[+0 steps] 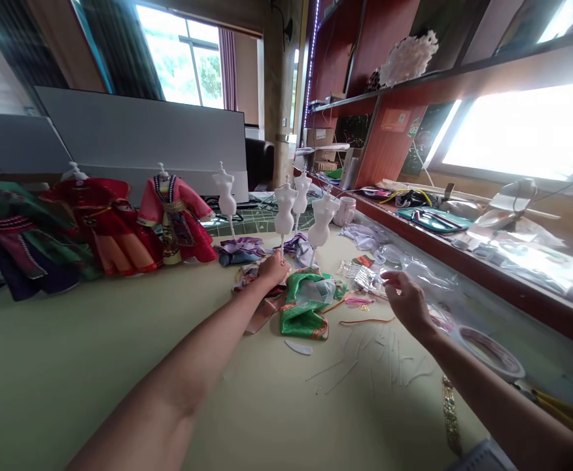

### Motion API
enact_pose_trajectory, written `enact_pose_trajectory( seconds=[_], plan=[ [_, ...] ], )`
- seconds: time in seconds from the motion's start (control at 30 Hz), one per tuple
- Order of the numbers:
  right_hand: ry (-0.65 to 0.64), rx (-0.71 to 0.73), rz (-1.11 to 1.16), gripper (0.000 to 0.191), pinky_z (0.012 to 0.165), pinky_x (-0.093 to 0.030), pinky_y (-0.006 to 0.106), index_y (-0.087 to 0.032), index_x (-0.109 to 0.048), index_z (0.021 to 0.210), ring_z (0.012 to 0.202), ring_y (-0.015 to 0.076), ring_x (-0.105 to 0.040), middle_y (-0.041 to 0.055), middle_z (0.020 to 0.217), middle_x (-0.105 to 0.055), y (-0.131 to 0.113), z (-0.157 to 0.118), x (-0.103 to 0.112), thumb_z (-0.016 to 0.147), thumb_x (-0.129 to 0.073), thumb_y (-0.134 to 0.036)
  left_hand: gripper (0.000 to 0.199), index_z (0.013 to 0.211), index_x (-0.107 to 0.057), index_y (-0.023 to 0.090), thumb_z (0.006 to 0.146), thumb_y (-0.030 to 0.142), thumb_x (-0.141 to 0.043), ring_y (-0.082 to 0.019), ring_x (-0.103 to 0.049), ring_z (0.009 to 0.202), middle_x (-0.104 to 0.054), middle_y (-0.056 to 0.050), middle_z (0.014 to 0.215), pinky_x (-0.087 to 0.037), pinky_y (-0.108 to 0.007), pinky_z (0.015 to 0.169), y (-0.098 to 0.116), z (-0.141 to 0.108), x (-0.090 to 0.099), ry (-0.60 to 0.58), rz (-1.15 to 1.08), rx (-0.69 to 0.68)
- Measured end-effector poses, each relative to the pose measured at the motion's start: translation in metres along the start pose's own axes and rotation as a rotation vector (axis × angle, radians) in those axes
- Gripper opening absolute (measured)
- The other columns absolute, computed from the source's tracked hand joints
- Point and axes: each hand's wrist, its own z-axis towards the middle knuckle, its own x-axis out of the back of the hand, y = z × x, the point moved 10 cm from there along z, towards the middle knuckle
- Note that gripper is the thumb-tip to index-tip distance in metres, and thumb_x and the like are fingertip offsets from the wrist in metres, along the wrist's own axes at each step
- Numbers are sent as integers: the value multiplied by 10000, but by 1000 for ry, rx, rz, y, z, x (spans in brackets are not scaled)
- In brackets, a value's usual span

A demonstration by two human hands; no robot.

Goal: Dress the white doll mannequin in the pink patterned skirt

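My left hand [273, 269] is closed around the thin post of a small white doll mannequin [285, 208], which stands upright. A folded green doll garment [303, 320] with orange trim lies just to the right of that hand. Brown and patterned cloth [261, 315] is bunched beneath the hand. My right hand [409, 302] hovers beside a clear packet of silvery beads [365, 276], its fingers loosely bent and apart, with nothing visible in them. Other bare mannequins [322, 219] stand around the held one, purple cloth [241, 250] at their bases.
At the left stand dressed mannequins, one in a red robe [114, 226] and one in a pink jacket [176, 216]. Loose bead strands [389, 363], a white crescent piece [298, 347] and a roll of tape [490, 353] lie at the right. A red shelf [512, 281] borders the table.
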Motion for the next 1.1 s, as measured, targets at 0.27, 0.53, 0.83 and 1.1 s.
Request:
enact_pose_trajectory(
  seconds=[0.27,0.53,0.83,1.1],
  plan=[
    [-156,189,71,180,663,-490,334,-210,-617,893,732,212,-629,64,853,-679,-73,-21,-38,834,-454,-258,307,1155,-550,165,890,318,-544,-200,-599,976,-585,-86,1153,-514,-406,825,-20,-2,2,4,75,168],
    [-369,510,8,494,951,-389,464,-190,-506,1224,1119,318,-476,142,1242,-528,-152,-50,-79,789,-631,-389,282,1119,-568,155,890,319,-543,-192,-609,949,-605,-77,1107,-518,-394,811,-32,-28,18,4,112,207],
    [-374,190,-134,770,998,-320,535,-74,-277,1384,1261,398,-361,239,1370,-402,-113,-31,-120,736,-606,-329,199,1039,-602,149,890,235,-501,-209,-620,964,-673,-97,996,-460,-343,844,-46,-77,47,65,113,243],
    [-376,106,-30,566,845,-466,412,-155,-453,1270,1034,320,-589,143,1134,-626,-100,-3,-142,744,-598,-306,195,1019,-614,184,841,178,-535,-197,-626,971,-692,-84,1014,-444,-284,846,-39,-109,57,90,54,201]
  ],
)
